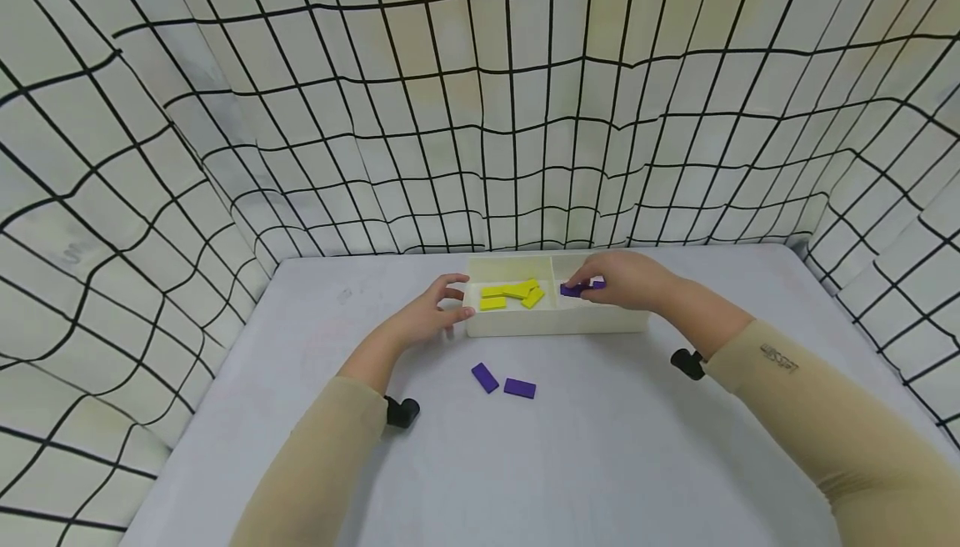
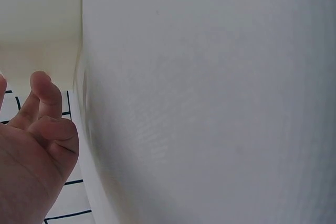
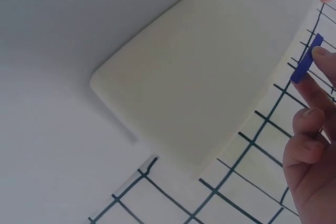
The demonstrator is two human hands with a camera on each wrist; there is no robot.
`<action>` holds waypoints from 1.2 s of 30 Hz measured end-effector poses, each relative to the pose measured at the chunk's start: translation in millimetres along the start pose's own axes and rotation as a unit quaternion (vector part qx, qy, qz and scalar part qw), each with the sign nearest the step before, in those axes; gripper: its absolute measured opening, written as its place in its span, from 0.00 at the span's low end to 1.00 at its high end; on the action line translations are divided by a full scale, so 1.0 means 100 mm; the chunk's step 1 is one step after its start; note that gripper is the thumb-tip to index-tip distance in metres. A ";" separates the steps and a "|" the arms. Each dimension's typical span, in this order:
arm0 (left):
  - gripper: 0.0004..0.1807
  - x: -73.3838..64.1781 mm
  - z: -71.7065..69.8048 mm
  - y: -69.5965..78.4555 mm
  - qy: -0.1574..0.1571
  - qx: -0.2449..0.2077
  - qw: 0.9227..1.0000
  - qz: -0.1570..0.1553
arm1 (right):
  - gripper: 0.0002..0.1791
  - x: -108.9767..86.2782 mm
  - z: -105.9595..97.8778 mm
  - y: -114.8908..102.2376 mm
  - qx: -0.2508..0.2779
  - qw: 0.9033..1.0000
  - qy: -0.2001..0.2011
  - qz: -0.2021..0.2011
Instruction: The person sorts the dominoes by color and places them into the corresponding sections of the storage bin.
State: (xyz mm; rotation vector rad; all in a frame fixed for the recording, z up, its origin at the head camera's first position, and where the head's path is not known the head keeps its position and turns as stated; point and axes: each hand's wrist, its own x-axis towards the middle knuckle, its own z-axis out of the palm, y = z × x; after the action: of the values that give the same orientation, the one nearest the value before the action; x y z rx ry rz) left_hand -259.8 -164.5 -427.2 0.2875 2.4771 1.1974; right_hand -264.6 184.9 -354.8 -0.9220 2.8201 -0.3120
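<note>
A cream two-compartment box (image 1: pixel 555 323) stands at the far side of the table. My right hand (image 1: pixel 626 278) is over its right compartment, pinching a purple block (image 3: pixel 307 59) between thumb and fingertip. A bit more purple shows beside those fingers in the head view; whether it is a separate block I cannot tell. At the box's left end is my left hand (image 1: pixel 431 311), fingers spread and loosely bent, thumb and fingertips at the rim, holding no block. Several yellow blocks (image 1: pixel 492 303) lie in the left compartment. On the table in front are two purple blocks (image 1: pixel 485 378).
A white cloth-like surface covers the table (image 1: pixel 600 455). Black netting (image 1: pixel 480 126) over pale walls surrounds its back and sides. Each wrist carries a small black camera mount, and both arms wear tan sleeves (image 1: pixel 810 422).
</note>
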 end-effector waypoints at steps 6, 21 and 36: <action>0.38 -0.01 0.00 0.02 -0.001 0.000 1.000 -0.002 | 0.15 0.10 0.11 0.15 0.010 0.999 -0.024 0.022; 0.37 -0.02 0.00 0.02 0.003 -0.001 1.000 -0.008 | 0.11 0.38 0.29 0.29 0.024 0.995 -0.082 0.058; 0.37 -0.02 0.01 0.03 0.004 0.007 1.000 -0.004 | 0.14 0.49 0.40 0.33 0.005 0.995 -0.078 0.068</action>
State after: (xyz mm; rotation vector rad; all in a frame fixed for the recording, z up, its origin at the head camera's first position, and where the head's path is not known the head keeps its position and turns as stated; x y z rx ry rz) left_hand -257.8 -162.9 -425.1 0.2760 2.4908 1.1806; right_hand -314.3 175.6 -405.5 -0.7136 2.7165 -0.2258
